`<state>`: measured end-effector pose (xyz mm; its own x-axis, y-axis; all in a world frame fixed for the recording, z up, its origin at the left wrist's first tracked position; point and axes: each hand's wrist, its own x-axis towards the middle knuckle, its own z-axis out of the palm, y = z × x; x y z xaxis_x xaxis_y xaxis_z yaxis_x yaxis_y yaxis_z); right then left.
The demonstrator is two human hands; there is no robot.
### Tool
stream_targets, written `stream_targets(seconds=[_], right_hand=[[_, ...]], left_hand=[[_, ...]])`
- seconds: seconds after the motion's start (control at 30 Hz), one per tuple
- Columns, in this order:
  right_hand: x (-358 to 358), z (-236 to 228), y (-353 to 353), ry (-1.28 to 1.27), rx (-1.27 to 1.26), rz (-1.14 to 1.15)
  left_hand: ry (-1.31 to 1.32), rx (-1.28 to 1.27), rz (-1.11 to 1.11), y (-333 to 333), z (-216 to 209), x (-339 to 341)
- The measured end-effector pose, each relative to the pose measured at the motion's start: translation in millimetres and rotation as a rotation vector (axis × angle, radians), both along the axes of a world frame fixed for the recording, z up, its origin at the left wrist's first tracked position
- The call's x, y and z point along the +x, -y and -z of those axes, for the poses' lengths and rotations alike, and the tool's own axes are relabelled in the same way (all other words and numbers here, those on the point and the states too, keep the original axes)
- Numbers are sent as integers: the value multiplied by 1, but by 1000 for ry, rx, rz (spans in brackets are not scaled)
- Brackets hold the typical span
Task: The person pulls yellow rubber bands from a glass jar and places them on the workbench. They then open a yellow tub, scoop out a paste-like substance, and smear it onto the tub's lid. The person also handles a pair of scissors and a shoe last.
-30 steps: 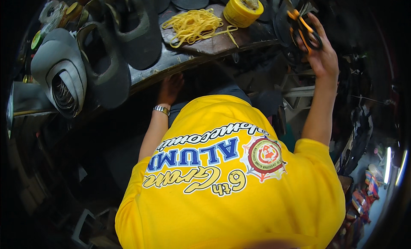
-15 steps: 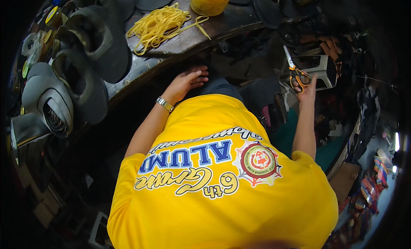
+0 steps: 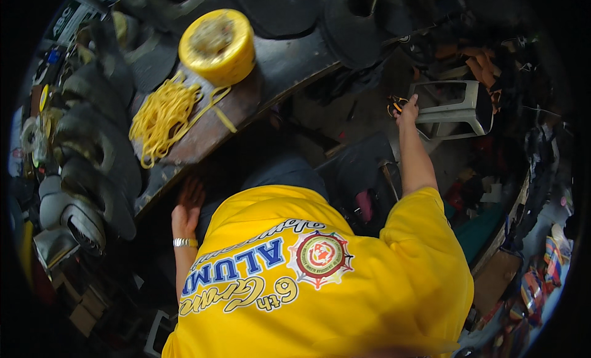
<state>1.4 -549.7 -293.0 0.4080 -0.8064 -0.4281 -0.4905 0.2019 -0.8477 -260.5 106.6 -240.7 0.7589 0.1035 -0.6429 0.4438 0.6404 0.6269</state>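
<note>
My right hand (image 3: 407, 110) stretches forward at the right, closed round the black and orange handles of a pair of scissors (image 3: 395, 104); the blades cannot be made out. Just beyond it lies a light grey plastic stool (image 3: 474, 115), tipped on its side. My left hand (image 3: 188, 205), with a metal watch (image 3: 184, 242) on the wrist, is low beside the edge of the dark table (image 3: 289, 81). Its fingers are stretched out and hold nothing. On the table a heap of thin yellow cord (image 3: 163, 121) lies against a yellow tub (image 3: 231, 61) with a crusted top.
Several dark grey sole-shaped pieces (image 3: 101, 145) crowd the table's left side, and more dark pieces (image 3: 277, 10) lie along its back. Brown scraps (image 3: 481, 65) sit behind the stool. Colourful fabric pieces (image 3: 535, 290) lie on the far right.
My right hand has reached farther forward with the scissors, to the stool's near side. My left hand has dropped lower and left beside the table edge. The whole view has shifted and turned.
</note>
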Motion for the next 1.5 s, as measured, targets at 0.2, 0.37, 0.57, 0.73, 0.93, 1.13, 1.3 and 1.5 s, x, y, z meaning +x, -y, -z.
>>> stream_targets(seconds=[0.2, 0.37, 0.57, 0.73, 0.93, 1.13, 1.3, 1.5], right_hand=[[64, 33, 54, -129, -274, -177], [113, 97, 101, -356, -774, -433], [150, 121, 124, -411, -965, -810], [164, 83, 112, -378, -846, -838], [182, 76, 94, -427, -919, -824], [202, 92, 107, -445, -1052, -985], [203, 77, 116, -533, -1164, -1215], [182, 63, 116, -370, -933, -1010]], left_hand=[[-217, 45, -276, -25, 7, -11], [-217, 28, -295, -25, 14, -6], [-282, 144, -235, -11, 11, 4], [-273, 149, -270, -4, 6, 4], [-313, 226, -288, -3, -3, 1], [-319, 294, -247, -2, -9, -6], [-287, 315, -192, 1, -17, -7], [-339, 344, -172, 2, -13, -3]])
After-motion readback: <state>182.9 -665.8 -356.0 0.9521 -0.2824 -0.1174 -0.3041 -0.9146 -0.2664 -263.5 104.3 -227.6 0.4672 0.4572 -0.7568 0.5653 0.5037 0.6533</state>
